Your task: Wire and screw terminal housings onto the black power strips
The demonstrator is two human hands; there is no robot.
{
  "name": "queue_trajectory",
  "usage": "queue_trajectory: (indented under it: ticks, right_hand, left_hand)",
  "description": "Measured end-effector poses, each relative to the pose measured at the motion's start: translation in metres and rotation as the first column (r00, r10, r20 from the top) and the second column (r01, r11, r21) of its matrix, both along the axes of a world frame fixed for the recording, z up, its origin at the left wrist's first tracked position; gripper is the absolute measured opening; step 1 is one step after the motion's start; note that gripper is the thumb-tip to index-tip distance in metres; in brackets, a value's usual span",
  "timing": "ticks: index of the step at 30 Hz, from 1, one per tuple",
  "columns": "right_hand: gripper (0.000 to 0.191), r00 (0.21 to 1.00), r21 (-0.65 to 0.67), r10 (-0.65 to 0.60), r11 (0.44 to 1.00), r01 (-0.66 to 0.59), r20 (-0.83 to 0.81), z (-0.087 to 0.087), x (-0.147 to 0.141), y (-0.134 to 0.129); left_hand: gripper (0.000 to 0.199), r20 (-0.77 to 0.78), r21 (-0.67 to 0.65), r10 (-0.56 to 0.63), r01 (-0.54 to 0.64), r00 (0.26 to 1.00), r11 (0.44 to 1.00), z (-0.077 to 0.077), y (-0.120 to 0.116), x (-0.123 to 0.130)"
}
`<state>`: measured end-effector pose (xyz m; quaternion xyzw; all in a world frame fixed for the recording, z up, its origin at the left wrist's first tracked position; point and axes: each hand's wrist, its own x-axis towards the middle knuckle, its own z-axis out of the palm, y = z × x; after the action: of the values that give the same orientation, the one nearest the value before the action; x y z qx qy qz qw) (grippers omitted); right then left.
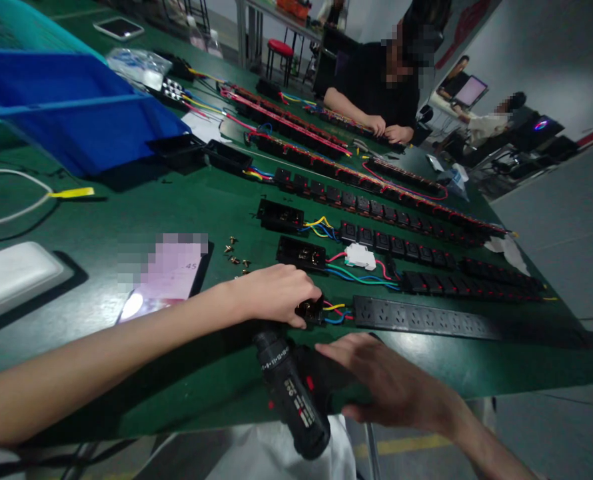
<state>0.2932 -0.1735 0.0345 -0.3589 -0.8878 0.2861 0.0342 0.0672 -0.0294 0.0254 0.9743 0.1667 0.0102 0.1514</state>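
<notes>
Fingers (301, 308) of the left hand (271, 293) close round a light black plastic socket block (310, 311), sparing its thin wires, while the open right hand (391, 380) rests on a heavy black cordless drill (289, 393) at the green desk (441, 363) edge.

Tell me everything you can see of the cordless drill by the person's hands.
The cordless drill is black, apparently plastic, with red accents and white markings. A numbered collar sits near its upper front end; no bit can be made out. It lies tilted across the edge of the green bench, its lower end extending past the edge above white clothing. The right hand lies over its rear side, though the grip is hidden.
</notes>
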Motion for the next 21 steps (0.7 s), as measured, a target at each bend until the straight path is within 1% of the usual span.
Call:
queue_trajectory:
  ticks: [1, 3, 5, 8, 11, 14, 16, 17, 19, 21]
  right_hand:
    - [0.076, 0.999, 0.061, -0.007, 0.998, 0.005, 0.04, -0.006, -0.005, -0.007]
    - [0.072, 0.984, 0.134, -0.052, 0.991, 0.029, 0.169, -0.018, -0.019, -0.015]
    - [0.072, 0.959, 0.162, -0.095, 0.985, 0.053, 0.266, -0.027, -0.033, -0.017]
    - [0.07, 0.927, 0.2, -0.15, 0.976, 0.084, 0.343, -0.033, -0.046, -0.015]
    - [0.062, 0.917, 0.23, -0.189, 0.967, 0.111, 0.352, -0.039, -0.047, -0.019]
    - [0.062, 0.947, 0.269, -0.19, 0.956, 0.118, 0.26, -0.044, -0.038, -0.031]
    - [0.06, 0.967, 0.282, -0.199, 0.948, 0.148, 0.161, -0.04, -0.031, -0.043]
    - [0.058, 0.969, 0.261, -0.216, 0.949, 0.179, 0.121, -0.034, -0.026, -0.05]
    - [0.061, 0.968, 0.187, -0.245, 0.955, 0.232, 0.052, -0.017, -0.014, -0.064]
    - [0.07, 0.958, 0.052, -0.287, 0.957, 0.285, 0.025, 0.003, 0.004, -0.079]
  left_hand:
    - [0.029, 0.006, -0.006, 0.004, -0.004, 1.0, 1.0, 0.0, 0.0, 0.0]
    - [0.029, 0.025, -0.011, 0.013, -0.012, 1.0, 1.0, -0.002, 0.0, -0.001]
    - [0.029, 0.042, -0.008, 0.016, -0.016, 0.999, 1.0, -0.004, 0.0, -0.001]
    - [0.028, 0.054, 0.0, 0.011, -0.011, 0.998, 1.0, -0.006, 0.001, -0.002]
    - [0.028, 0.049, 0.008, 0.008, -0.008, 0.999, 1.0, -0.006, 0.001, -0.002]
    - [0.029, 0.038, 0.007, 0.013, -0.013, 0.999, 1.0, -0.003, 0.001, -0.002]
    - [0.029, 0.033, 0.005, 0.013, -0.013, 0.999, 1.0, -0.002, 0.001, -0.002]
    - [0.03, 0.034, 0.006, 0.011, -0.011, 0.999, 1.0, -0.002, 0.002, -0.002]
    - [0.032, 0.044, 0.011, 0.008, -0.008, 0.999, 1.0, -0.002, 0.002, -0.002]
    - [0.034, 0.056, 0.014, 0.004, -0.005, 0.998, 1.0, -0.003, 0.003, -0.002]
